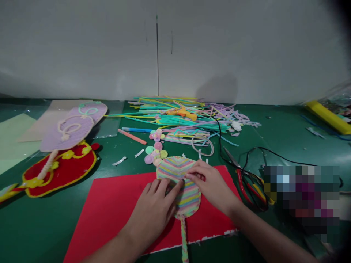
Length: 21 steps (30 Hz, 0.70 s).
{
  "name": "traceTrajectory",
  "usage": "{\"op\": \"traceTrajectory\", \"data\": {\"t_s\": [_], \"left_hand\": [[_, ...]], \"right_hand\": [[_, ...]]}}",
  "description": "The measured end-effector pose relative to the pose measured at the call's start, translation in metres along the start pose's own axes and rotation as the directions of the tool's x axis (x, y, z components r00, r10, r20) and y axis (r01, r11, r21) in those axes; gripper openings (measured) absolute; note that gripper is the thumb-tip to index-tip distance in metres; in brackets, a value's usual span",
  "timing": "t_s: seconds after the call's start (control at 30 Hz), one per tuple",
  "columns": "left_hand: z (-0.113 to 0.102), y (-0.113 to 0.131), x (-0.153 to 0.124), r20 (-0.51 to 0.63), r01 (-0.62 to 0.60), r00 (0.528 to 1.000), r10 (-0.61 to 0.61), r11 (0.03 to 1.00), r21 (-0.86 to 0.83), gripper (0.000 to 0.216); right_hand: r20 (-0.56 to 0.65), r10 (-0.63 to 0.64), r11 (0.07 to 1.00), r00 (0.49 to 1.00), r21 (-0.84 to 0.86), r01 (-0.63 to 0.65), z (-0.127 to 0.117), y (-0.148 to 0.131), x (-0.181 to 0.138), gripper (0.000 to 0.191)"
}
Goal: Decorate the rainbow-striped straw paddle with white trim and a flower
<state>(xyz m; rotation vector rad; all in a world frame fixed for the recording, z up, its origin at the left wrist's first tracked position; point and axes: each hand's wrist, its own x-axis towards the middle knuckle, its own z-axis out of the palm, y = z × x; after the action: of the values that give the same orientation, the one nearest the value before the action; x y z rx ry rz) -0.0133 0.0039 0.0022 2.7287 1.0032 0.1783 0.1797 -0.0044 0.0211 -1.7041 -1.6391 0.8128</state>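
A round hand fan (pixel 189 205) of pastel striped chenille stems, with a twisted handle (pixel 184 239), lies on a red sheet (pixel 115 204). My left hand (pixel 156 204) rests on the fan's left side, fingers stretched out across the stripes. On the upper right of the fan is my right hand (pixel 210 182), thumb and fingertips pinched together at the surface; whatever is between them is too small to make out. Just beyond the fan's top edge sit a pastel coil flower (pixel 158 146) and a smaller flower (pixel 157 135).
Behind lie many chenille stems (pixel 167 120) with an orange glue gun (pixel 183 113) on top. Pliers with red handles (pixel 244 186) and a black cord (pixel 219 138) are at right. Lilac fans (pixel 68 131) and a red fan (pixel 65 171) lie at left. White scraps (pixel 119 160) dot the green table.
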Motion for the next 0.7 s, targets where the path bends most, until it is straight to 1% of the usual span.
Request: {"op": "traceTrajectory", "data": {"t_s": [0.2, 0.33, 0.5, 0.7], "left_hand": [[-0.0019, 0.0009, 0.0001, 0.01, -0.001, 1.0, 0.001, 1.0, 0.014, 0.052], [-0.0014, 0.0007, 0.0003, 0.018, -0.009, 1.0, 0.009, 1.0, 0.023, 0.051], [-0.001, 0.0018, 0.0003, 0.018, -0.022, 1.0, 0.02, 0.995, 0.094, 0.052], [-0.0006, 0.0026, -0.0006, 0.007, -0.046, 0.999, 0.046, 0.992, 0.121, 0.053]], "right_hand": [[0.029, 0.021, 1.0, 0.999, 0.013, -0.021, 0.0044, 0.0052, -0.001, 0.015], [0.015, 0.024, 1.0, 1.0, 0.003, -0.024, 0.0049, 0.0073, -0.0009, 0.016], [0.001, -0.002, 0.999, 1.0, -0.05, 0.002, 0.0065, 0.0077, 0.0004, 0.016], [0.005, 0.036, 0.998, 0.999, -0.048, -0.036, 0.007, 0.0075, 0.0002, 0.015]]}}
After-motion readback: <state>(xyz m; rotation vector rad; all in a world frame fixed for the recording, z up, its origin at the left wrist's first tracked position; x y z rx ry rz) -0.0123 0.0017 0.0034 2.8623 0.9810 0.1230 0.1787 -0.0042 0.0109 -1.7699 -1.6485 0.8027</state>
